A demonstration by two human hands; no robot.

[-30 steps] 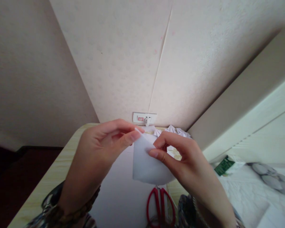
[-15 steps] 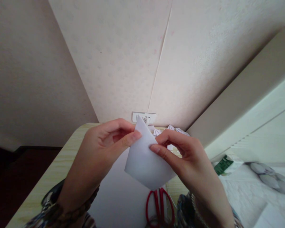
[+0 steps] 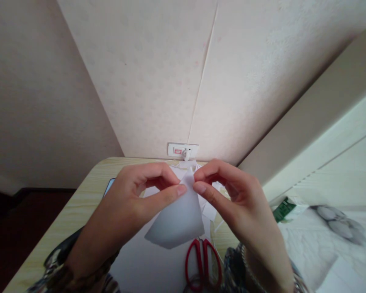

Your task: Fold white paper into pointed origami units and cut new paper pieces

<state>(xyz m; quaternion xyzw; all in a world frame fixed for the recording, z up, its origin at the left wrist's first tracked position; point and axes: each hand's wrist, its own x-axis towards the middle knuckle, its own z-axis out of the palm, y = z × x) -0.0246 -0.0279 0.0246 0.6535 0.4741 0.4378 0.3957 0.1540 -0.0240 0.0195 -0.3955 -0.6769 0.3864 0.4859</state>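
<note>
A white piece of folded paper hangs between my hands, its narrow tip up and its wider edge down. My left hand pinches it near the tip, thumb in front and fingers behind. On the other edge, close to the tip, my right hand also grips the paper between thumb and fingertips. Under it lies a larger white sheet on the table. Red-handled scissors rest at the sheet's right side, below the held paper; their blades are mostly hidden.
The pale wood-grain table meets the wall, where a socket holds a white plug. Paper pieces lie behind my right hand. A phone-like edge shows by my left wrist. A green-and-white box is at the right.
The paper has turned and dropped slightly, its lower edge swinging left. My right fingers have moved up close to the tip, nearer my left fingers. The view has shifted a little.
</note>
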